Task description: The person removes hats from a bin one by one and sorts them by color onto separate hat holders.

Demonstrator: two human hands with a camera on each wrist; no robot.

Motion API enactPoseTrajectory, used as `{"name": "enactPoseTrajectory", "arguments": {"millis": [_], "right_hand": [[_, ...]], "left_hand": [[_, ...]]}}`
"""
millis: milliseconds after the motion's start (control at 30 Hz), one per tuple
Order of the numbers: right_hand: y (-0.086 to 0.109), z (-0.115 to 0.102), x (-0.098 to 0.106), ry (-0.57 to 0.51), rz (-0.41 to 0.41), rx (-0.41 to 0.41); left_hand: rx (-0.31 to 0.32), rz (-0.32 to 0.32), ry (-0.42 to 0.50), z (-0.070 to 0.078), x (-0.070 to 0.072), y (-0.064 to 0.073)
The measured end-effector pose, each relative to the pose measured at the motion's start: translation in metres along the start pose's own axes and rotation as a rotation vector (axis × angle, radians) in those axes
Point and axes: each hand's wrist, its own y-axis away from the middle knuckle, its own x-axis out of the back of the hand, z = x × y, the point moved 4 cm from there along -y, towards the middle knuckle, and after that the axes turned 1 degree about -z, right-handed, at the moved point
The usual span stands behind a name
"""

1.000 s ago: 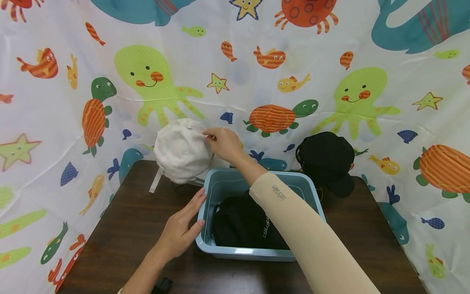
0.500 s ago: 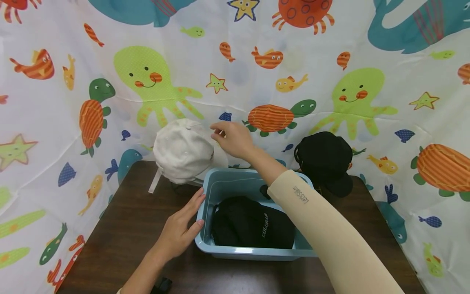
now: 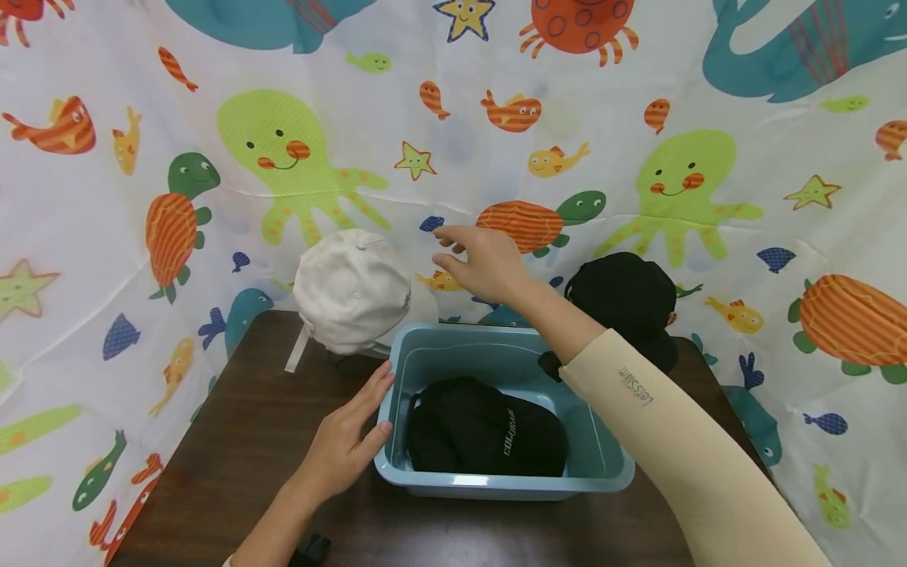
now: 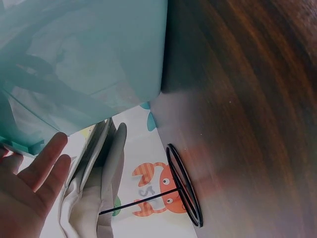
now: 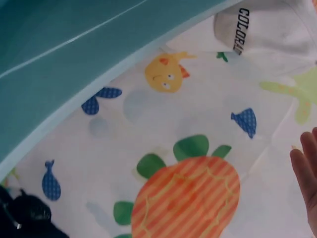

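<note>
My left hand [image 3: 343, 449] rests its straight fingers on the left rim of a light blue plastic bin [image 3: 506, 482]. Inside the bin lies a black baseball cap [image 3: 460, 433] with white lettering, its brim toward the right. A white baseball cap [image 3: 354, 291] sits behind the bin at the left. In the left wrist view, a black wire stand [image 4: 185, 193] holds that cap up. My right hand [image 3: 485, 264] hovers above the bin's back edge, holding nothing, fingers loosely bent, apart from the white cap. The right wrist view shows lettering on the white cap [image 5: 277, 29].
A second black cap [image 3: 620, 295] is propped up at the back right, partly behind my right forearm. A white curtain [image 3: 453, 157] printed with sea animals hangs behind the dark wooden table [image 3: 234, 409].
My right hand has drawn away from the white cap, moving right, and its fingers have loosened. The white cap stays in place. My left hand keeps its place on the bin.
</note>
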Motion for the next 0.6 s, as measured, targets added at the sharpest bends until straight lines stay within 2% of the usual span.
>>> {"name": "enactPoseTrajectory", "arguments": {"millis": [333, 600], "right_hand": [[0.027, 0.008, 0.023, 0.019, 0.012, 0.04], [0.044, 0.014, 0.037, 0.048, 0.0, 0.036]], "left_hand": [[0.027, -0.002, -0.004, -0.001, -0.001, 0.001], [0.034, -0.003, 0.005, -0.002, -0.002, 0.001]]}}
